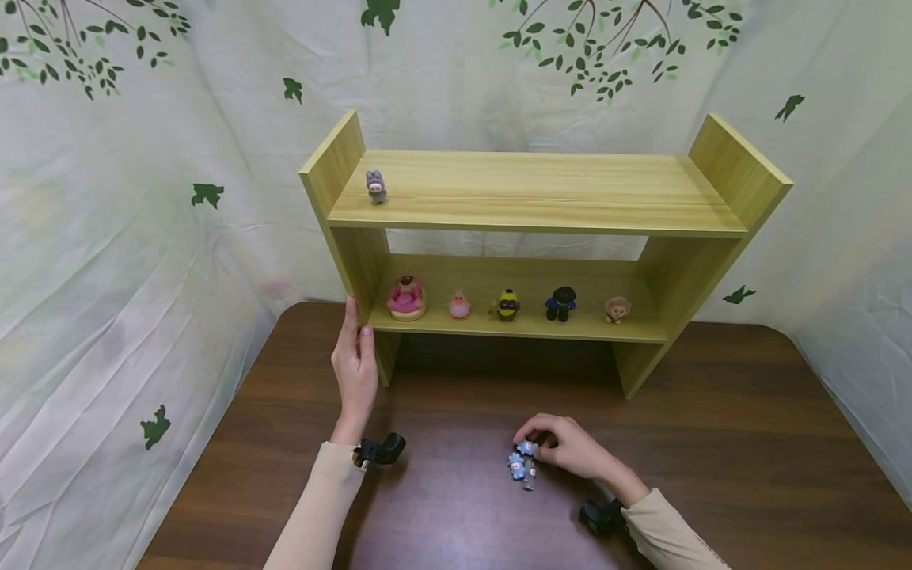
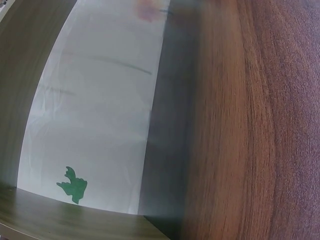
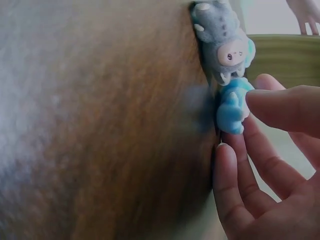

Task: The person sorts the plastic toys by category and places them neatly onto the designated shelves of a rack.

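Fingers of the right hand (image 1: 573,450) pinch a blue figurine (image 1: 526,448) before the shelf (image 1: 527,190), beside a grey figurine (image 1: 529,476); the left hand (image 1: 355,376), fingers straight, rests at the shelf's left side.

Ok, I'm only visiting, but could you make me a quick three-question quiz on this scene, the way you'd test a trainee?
1. Count: how many figurines stand on the lower board of the wooden shelf?
2. True or false: in the head view, the lone figurine on the upper board stands near the board's right end.
3. Choose: what colour is the toy that the right hand pinches?
A) pink
B) blue
C) yellow

Key
1. Five.
2. False; it stands near the left end.
3. B; thumb and fingers are on a blue figurine.
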`<state>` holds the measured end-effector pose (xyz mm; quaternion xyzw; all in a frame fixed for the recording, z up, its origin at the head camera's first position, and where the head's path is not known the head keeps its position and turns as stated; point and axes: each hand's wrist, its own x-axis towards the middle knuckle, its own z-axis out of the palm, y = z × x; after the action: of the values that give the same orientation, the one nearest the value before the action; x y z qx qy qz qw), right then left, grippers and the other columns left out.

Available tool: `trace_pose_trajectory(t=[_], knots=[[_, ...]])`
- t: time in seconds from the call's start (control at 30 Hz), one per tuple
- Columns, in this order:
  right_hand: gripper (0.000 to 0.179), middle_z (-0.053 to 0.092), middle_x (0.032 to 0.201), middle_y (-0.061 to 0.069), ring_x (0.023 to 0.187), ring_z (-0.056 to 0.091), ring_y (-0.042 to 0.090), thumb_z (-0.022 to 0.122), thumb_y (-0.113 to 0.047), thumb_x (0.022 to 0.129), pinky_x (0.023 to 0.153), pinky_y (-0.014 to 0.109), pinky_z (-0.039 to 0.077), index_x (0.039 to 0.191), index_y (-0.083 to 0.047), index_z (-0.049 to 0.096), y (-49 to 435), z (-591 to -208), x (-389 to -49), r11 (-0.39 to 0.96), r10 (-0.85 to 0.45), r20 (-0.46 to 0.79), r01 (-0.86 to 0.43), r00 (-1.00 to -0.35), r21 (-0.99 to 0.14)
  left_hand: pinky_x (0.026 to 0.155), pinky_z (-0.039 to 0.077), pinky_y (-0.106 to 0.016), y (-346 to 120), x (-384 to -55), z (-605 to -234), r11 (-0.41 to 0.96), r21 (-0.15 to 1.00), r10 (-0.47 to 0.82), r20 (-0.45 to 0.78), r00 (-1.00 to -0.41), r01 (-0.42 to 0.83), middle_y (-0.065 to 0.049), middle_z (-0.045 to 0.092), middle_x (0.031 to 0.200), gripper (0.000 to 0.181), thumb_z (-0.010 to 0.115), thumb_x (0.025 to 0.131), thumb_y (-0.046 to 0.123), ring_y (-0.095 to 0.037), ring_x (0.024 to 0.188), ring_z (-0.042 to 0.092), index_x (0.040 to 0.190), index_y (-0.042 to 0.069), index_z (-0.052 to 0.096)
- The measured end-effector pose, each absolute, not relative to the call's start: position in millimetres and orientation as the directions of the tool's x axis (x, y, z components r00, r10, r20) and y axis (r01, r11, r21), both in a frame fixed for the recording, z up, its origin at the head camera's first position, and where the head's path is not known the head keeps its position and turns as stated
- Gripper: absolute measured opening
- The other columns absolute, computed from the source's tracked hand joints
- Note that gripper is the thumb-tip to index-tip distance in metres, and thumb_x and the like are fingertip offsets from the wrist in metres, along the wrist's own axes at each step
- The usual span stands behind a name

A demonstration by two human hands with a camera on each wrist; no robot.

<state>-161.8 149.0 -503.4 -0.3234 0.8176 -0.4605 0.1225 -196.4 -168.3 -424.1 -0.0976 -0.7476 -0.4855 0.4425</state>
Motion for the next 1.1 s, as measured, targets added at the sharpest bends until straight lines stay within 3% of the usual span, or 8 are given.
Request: trace_pose_trajectory(t=[0.3, 0.53, 0.73, 0.9, 1.1], knots=[[0.028, 0.063, 0.097, 0.001, 0.083, 0.058, 0.018, 0.063, 0.010, 0.082, 0.066, 0.026, 0.048, 0.100, -0.009, 0.070, 148.6, -504.0, -161.5, 0.382, -0.638, 0.096, -0.423, -0.764, -0.822, 0.106, 0.030, -0.031, -170.1, -196.1, -424.5, 0.506, 0.643, -0.274, 0.752, -0.600, 0.575, -0.024, 0.043, 0.140, 0.060, 0.047, 0.095, -0.010, -0.021, 0.129, 0.040, 0.148, 0.017, 0.037], [0.025, 0.063, 0.095, 0.001, 0.079, 0.056, 0.016, 0.063, 0.009, 0.084, 0.066, 0.026, 0.048, 0.101, -0.008, 0.069, 147.5, -503.1, -159.2, 0.399, -0.618, 0.075, -0.395, -0.782, -0.827, 0.105, 0.030, -0.032, -169.3, -196.3, -424.9, 0.512, 0.632, -0.271, 0.761, -0.589, 0.581, -0.025, 0.043, 0.140, 0.067, 0.047, 0.094, -0.012, -0.017, 0.129, 0.039, 0.149, 0.024, 0.036], [0.023, 0.063, 0.095, 0.004, 0.080, 0.056, 0.018, 0.062, 0.010, 0.084, 0.066, 0.027, 0.048, 0.100, -0.006, 0.069, 145.4, -498.0, -156.7, 0.406, -0.620, 0.066, -0.392, -0.782, -0.826, 0.105, 0.030, -0.032, -169.0, -195.1, -424.0, 0.514, 0.632, -0.266, 0.761, -0.592, 0.581, -0.025, 0.043, 0.141, 0.066, 0.048, 0.093, -0.013, -0.018, 0.129, 0.039, 0.149, 0.021, 0.036], [0.026, 0.062, 0.094, -0.002, 0.082, 0.056, 0.012, 0.063, 0.009, 0.083, 0.068, 0.026, 0.049, 0.100, -0.010, 0.070, 146.7, -505.8, -158.4, 0.412, -0.614, 0.087, -0.413, -0.784, -0.812, 0.104, 0.032, -0.033, -169.7, -195.2, -424.6, 0.516, 0.635, -0.266, 0.757, -0.597, 0.575, -0.026, 0.042, 0.141, 0.066, 0.048, 0.093, -0.012, -0.019, 0.129, 0.040, 0.149, 0.021, 0.036], [0.028, 0.061, 0.096, 0.001, 0.083, 0.058, 0.017, 0.062, 0.011, 0.081, 0.069, 0.028, 0.050, 0.101, -0.008, 0.069, 146.3, -504.8, -156.2, 0.379, -0.596, 0.130, -0.419, -0.793, -0.825, 0.105, 0.031, -0.035, -170.3, -195.7, -425.2, 0.520, 0.632, -0.260, 0.758, -0.598, 0.575, -0.025, 0.043, 0.141, 0.065, 0.047, 0.094, -0.012, -0.020, 0.129, 0.039, 0.149, 0.020, 0.035]])
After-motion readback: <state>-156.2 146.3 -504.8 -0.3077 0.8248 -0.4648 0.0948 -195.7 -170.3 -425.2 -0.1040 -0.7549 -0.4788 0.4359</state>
